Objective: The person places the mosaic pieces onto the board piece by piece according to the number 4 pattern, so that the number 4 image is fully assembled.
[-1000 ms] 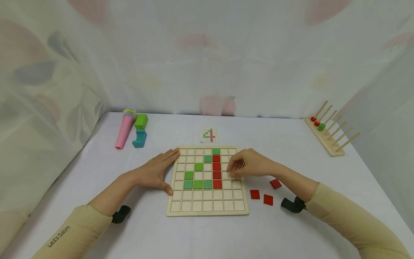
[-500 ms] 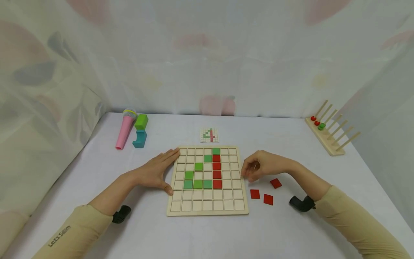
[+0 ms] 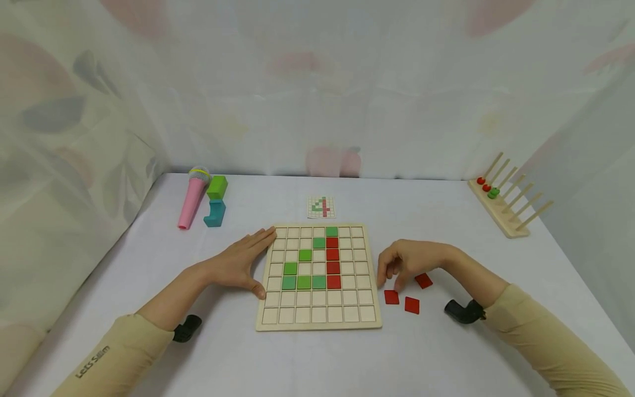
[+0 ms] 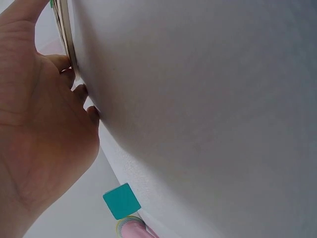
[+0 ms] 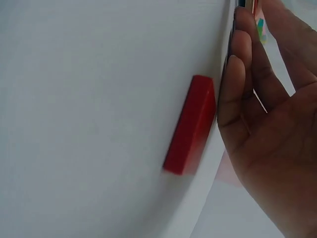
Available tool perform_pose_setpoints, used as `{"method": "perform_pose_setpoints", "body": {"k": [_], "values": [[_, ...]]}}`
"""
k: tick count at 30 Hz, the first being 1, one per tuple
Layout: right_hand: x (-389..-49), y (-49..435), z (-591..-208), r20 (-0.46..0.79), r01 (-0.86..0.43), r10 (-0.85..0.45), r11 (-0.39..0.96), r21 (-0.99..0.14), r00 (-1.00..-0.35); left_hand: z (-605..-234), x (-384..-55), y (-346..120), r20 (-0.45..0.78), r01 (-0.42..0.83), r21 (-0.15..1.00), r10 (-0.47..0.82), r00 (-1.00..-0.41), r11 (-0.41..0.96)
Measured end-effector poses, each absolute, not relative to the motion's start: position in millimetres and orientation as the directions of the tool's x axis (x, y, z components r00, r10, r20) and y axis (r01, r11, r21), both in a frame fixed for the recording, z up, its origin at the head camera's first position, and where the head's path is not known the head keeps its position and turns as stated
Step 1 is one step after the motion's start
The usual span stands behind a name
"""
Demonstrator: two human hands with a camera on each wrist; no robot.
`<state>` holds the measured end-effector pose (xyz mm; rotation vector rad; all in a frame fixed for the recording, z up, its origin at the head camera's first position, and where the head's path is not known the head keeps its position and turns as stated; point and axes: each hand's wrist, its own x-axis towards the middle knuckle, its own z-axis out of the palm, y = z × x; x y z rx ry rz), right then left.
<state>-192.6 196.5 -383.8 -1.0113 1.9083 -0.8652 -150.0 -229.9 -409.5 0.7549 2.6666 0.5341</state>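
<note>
A square wooden grid board point(image 3: 302, 315) lies on the table, its cells holding several green tiles point(image 3: 304, 282) and a column of red tiles point(image 3: 333, 255). Along the board's left edge rests my left hand point(image 3: 235, 259), thumb and fingers spread. My right hand point(image 3: 416, 258) is low, just right of the board, with thumb and fingers bent loosely around the far side of a loose red tile point(image 3: 391, 298); no firm grip on it shows. Two more red tiles lie nearby, one right of it point(image 3: 412, 305) and one beside the palm point(image 3: 424, 280), the latter large in the right wrist view point(image 5: 190, 126).
Behind the board lies a small pattern card point(image 3: 321, 208) with a green and red figure. A pink toy microphone point(image 3: 192, 201), a green block point(image 3: 216, 187) and a teal block point(image 3: 214, 213) are at back left. A pegged wooden rack point(image 3: 501, 212) with beads stands at back right.
My right hand has left the right part of the board, moved right, then come down and nearer to the loose red tiles. The left hand has kept its place on the board's edge.
</note>
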Motion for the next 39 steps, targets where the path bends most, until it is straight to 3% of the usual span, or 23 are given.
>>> {"method": "perform_pose_setpoints", "body": {"k": [20, 39], "values": [[-188, 189, -385, -0.350, -0.440, -0.886, 0.457, -0.773, -0.305, -411, -151, -230, -0.196, 0.431, 0.425, 0.546, -0.815, 0.796], [-183, 184, -379, -0.370, -0.485, -0.864, 0.499, -0.718, -0.342, -409, -150, -230, -0.203, 0.420, 0.436, 0.542, -0.816, 0.796]]}}
